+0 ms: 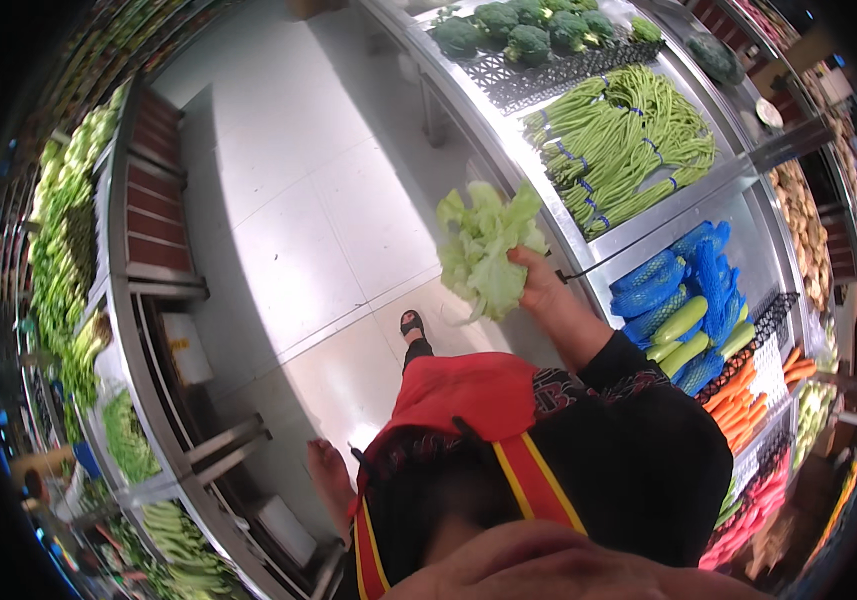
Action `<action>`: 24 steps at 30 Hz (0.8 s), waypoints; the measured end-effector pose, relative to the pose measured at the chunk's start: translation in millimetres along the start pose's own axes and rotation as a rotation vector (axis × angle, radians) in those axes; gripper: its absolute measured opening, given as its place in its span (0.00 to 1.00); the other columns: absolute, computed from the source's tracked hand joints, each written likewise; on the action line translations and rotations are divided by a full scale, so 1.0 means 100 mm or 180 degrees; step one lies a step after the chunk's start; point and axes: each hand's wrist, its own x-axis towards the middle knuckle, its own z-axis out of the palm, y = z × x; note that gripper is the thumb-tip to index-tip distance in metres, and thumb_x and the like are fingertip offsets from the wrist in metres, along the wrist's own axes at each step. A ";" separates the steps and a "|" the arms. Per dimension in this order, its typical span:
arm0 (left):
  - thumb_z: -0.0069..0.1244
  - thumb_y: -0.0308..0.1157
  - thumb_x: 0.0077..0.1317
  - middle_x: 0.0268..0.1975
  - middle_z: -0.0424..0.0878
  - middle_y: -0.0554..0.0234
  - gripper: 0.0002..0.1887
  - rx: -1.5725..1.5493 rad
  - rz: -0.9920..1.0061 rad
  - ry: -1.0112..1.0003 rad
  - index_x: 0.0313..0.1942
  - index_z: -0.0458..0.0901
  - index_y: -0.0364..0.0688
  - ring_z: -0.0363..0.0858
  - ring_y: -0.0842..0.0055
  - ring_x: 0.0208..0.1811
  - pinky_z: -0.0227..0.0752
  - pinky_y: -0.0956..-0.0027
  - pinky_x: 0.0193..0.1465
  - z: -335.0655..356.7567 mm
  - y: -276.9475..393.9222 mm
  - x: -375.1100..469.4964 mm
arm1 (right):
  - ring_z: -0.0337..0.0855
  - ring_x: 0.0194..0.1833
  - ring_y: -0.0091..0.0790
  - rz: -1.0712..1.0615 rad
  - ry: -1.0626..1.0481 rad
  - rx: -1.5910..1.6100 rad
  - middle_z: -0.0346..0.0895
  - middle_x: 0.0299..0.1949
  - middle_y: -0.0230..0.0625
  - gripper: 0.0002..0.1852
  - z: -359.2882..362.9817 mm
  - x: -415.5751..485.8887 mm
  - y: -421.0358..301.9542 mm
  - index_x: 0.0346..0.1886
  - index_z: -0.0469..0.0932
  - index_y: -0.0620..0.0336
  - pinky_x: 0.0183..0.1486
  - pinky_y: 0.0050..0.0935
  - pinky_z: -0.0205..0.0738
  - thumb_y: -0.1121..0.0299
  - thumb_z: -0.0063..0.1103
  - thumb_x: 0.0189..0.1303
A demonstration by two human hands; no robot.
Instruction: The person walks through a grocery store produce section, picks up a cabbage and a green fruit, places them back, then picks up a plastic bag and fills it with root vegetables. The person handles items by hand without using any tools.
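A head of pale green leaf lettuce (484, 251) is gripped in my right hand (546, 287), with my thumb across its leaves. It is held above the aisle floor, beside the metal edge of the right-hand vegetable counter. My left hand (328, 466) hangs low at my left side. I see no object in it, but its fingers are too unclear to tell how they are set. Nearest to the lettuce on the counter are bundled yardlong beans (616, 146) with blue ties. Blue-netted vegetables (650, 289) and bare pale green squashes (682, 321) lie next to my right forearm.
Broccoli heads (529, 34) sit at the counter's far end, behind a black perforated divider (571, 75). Carrots (736, 409) lie nearer my body. Across the tiled aisle floor (338, 225), a left-hand stand (158, 195) holds leafy greens (64, 247). Another person (60, 491) is at the lower left.
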 end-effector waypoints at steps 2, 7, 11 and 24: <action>0.46 0.33 0.67 0.33 0.76 0.64 0.07 0.0176 -0.0056 -0.0720 0.37 0.75 0.38 0.74 0.80 0.33 0.66 0.83 0.28 0.46 0.29 0.74 | 0.70 0.58 0.46 -0.0353 0.0260 0.0101 0.69 0.57 0.44 0.33 -0.03 0.16 -0.10 0.61 0.62 0.62 0.62 0.44 0.63 0.70 0.62 0.48; 0.43 0.27 0.66 0.31 0.73 0.70 0.11 0.1105 -0.0452 -0.1304 0.48 0.74 0.36 0.67 0.83 0.28 0.62 0.82 0.27 2.62 0.65 2.44 | 0.72 0.56 0.46 -0.1485 0.0667 0.0422 0.71 0.55 0.43 0.33 -0.06 0.16 -0.35 0.60 0.64 0.61 0.62 0.48 0.64 0.70 0.64 0.46; 0.41 0.29 0.68 0.28 0.67 0.70 0.13 0.1741 -0.0425 -0.1978 0.49 0.73 0.34 0.63 0.83 0.27 0.59 0.80 0.25 4.58 0.30 3.00 | 0.73 0.55 0.47 -0.2204 0.1080 0.0569 0.73 0.54 0.42 0.33 -0.10 -0.04 -0.55 0.59 0.65 0.60 0.61 0.49 0.65 0.69 0.65 0.45; 0.42 0.35 0.68 0.16 0.53 0.79 0.14 0.3217 -0.0830 -0.4131 0.46 0.77 0.36 0.49 0.89 0.14 0.41 0.79 0.15 8.65 -2.06 2.96 | 0.70 0.57 0.46 -0.4068 0.1838 0.0726 0.69 0.58 0.39 0.35 -0.77 0.19 -1.83 0.61 0.64 0.58 0.62 0.47 0.62 0.65 0.65 0.47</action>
